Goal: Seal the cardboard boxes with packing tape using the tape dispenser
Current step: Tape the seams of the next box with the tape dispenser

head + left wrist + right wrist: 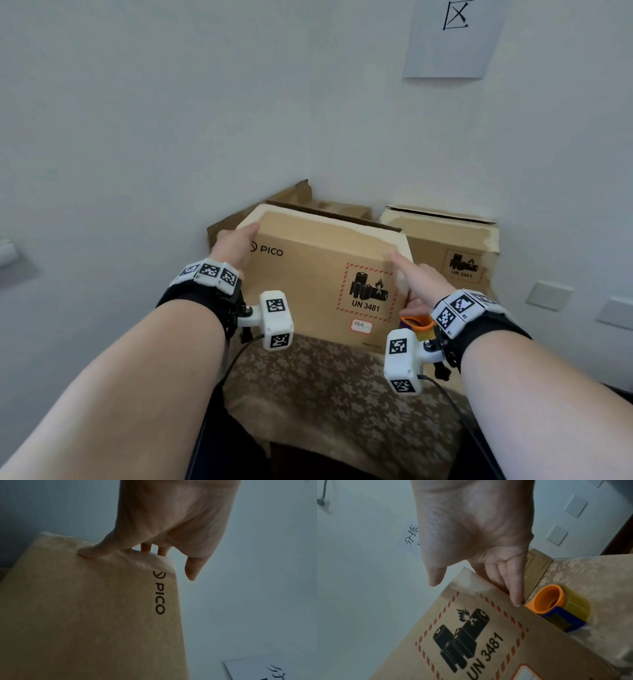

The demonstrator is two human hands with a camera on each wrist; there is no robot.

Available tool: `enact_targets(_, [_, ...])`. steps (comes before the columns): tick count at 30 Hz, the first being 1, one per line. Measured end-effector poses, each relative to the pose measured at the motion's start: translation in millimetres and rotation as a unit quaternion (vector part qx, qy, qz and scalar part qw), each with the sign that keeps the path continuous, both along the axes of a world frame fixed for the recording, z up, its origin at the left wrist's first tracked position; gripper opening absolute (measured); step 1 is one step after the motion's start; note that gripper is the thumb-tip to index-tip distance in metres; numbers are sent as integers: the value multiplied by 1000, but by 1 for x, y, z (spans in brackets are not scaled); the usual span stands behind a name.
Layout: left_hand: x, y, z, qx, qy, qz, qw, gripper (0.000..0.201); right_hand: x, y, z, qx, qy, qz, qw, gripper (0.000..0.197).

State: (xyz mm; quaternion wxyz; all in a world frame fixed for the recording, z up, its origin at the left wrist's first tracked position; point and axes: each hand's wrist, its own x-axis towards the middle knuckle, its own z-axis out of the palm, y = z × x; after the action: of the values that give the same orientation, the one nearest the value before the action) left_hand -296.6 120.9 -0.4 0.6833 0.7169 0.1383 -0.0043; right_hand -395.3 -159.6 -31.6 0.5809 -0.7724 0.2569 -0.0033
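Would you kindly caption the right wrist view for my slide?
Right hand against the cardboard box; tape dispenser lies beside it.

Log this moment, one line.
left hand: pinches brown PICO cardboard box corner; right hand: flat on box side; orange-blue tape dispenser: untouched beside box

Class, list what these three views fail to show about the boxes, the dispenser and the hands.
tape dispenser: head view, mostly behind the PICO box.
left hand, two fingertips: left wrist view, behind the box's edge.
white label: head view, writing too small.
rear box: head view, largely behind the PICO box.
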Motion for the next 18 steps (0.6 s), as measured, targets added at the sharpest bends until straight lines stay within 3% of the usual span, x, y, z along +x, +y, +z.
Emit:
enact_targets(10, [11,-44,-51,23,72,-11,997,111,-5,-48,-13,-75,17,-45,996,85])
enact_targets(18, [29,-51,-80,137,128,-5,982,78,3,-60,-26,-120,72,-19,990,75])
